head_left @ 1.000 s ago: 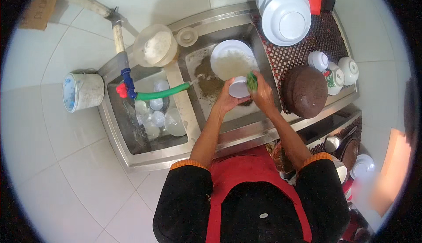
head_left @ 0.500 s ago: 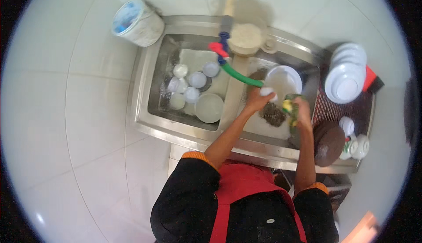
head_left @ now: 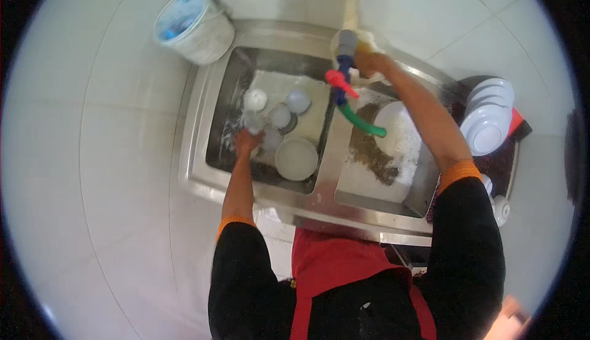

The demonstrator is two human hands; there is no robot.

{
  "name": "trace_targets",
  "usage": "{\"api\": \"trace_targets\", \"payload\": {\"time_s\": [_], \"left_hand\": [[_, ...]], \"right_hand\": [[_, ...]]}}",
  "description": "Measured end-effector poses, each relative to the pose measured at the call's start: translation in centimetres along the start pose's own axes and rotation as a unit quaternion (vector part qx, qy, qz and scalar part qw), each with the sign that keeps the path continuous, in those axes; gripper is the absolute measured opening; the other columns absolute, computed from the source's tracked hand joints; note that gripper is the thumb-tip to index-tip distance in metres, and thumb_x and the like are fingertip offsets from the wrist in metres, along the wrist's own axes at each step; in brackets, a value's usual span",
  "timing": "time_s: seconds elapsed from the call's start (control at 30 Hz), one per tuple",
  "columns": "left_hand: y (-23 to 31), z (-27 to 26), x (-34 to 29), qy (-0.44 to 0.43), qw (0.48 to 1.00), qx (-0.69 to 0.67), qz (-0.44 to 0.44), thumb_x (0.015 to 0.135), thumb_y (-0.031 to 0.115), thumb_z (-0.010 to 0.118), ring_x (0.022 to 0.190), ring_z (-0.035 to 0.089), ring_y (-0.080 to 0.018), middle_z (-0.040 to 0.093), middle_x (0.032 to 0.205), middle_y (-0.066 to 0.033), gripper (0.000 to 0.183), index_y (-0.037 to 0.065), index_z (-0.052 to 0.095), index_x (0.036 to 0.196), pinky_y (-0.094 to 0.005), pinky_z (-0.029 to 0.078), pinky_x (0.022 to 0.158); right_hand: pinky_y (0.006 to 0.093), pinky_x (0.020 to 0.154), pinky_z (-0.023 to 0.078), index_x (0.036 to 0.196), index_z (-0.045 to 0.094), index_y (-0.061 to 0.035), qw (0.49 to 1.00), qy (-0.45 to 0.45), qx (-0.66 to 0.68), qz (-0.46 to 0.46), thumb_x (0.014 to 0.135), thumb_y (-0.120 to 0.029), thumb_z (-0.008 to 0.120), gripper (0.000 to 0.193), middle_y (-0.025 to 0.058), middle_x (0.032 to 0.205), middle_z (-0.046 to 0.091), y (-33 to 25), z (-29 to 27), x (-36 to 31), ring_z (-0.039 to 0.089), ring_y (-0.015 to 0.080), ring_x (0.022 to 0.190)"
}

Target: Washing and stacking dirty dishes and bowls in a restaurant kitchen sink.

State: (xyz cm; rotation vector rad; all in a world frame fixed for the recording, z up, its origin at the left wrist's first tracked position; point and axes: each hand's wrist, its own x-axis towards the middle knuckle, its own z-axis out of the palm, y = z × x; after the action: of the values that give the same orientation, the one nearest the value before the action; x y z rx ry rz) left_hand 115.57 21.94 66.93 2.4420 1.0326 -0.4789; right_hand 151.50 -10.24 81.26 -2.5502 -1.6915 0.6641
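My left hand [head_left: 247, 142] is down in the left basin, touching small white cups that sit in water; its fingers are blurred, so their grip does not show. Beside it stand a white cup [head_left: 255, 100], a pale cup [head_left: 298, 101] and a larger round bowl [head_left: 296, 159]. My right hand [head_left: 373, 64] reaches across the right basin to the tub [head_left: 373, 43] behind the tap, closed round a yellow-and-green sponge [head_left: 364, 47], mostly hidden by hand and pipe. Under that forearm, a white bowl [head_left: 393, 122] sits among suds and brown scraps [head_left: 372, 155].
A tap with a red handle [head_left: 341, 82] and green hose [head_left: 362, 123] hangs over the right basin. A white bucket [head_left: 196, 29] stands at the back left corner. Stacked white plates [head_left: 488, 122] and cups [head_left: 501, 209] are on the right drainboard.
My left hand has left the right basin, and the small white cup, for the cups in the left basin. My right hand has moved up and away to the tub with the sponge.
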Motion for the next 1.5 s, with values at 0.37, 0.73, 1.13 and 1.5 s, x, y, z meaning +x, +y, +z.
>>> {"api": "trace_targets", "payload": {"time_s": [0.37,0.73,1.13,1.5], "left_hand": [[17.3,-2.0,-18.1,0.164,0.918,-0.166,0.321,0.082,0.016,0.063,0.076,0.06,-0.0345,0.06,0.085,-0.0145,0.018,-0.001,0.059,0.086,-0.0427,0.047,0.07],[23.5,28.3,-16.2,-0.027,0.865,0.302,0.4,0.085,0.03,0.06,0.086,0.064,-0.0275,0.065,0.101,-0.018,0.055,-0.004,0.048,0.126,-0.0392,0.052,0.074],[23.5,27.5,-17.3,-0.145,0.882,0.207,0.399,0.083,0.026,0.058,0.123,0.043,-0.0395,0.044,0.137,-0.0197,0.046,0.004,0.056,0.123,-0.0546,0.031,0.103],[24.7,28.9,-11.8,-0.271,0.923,-0.272,-0.015,0.089,0.009,0.05,0.107,0.054,-0.0272,0.056,0.117,-0.0136,0.039,0.004,0.049,0.128,-0.0397,0.044,0.093]], "right_hand": [[0.0355,0.087,0.046,0.119,0.053,0.0011,0.812,0.206,0.538,0.091,0.082,-0.025,0.06,0.046,0.0116,0.106,0.062,-5.9,-9.0,-9.8,0.058,0.0225,0.097],[0.0293,0.081,0.051,0.123,0.05,-0.0003,0.422,0.438,0.764,0.214,0.083,-0.008,0.055,0.041,0.0092,0.11,0.06,-13.0,-2.0,-35.4,0.061,0.0164,0.093],[0.0323,0.082,0.052,0.123,0.049,0.0001,0.309,0.421,0.784,0.336,0.084,-0.005,0.052,0.039,0.0094,0.108,0.06,-17.7,9.7,-41.2,0.061,0.0187,0.095],[0.0294,0.079,0.05,0.113,0.057,-0.001,0.341,0.406,0.778,0.337,0.084,-0.006,0.055,0.03,0.0046,0.102,0.061,-19.6,13.1,-39.0,0.06,0.0137,0.09]]}}
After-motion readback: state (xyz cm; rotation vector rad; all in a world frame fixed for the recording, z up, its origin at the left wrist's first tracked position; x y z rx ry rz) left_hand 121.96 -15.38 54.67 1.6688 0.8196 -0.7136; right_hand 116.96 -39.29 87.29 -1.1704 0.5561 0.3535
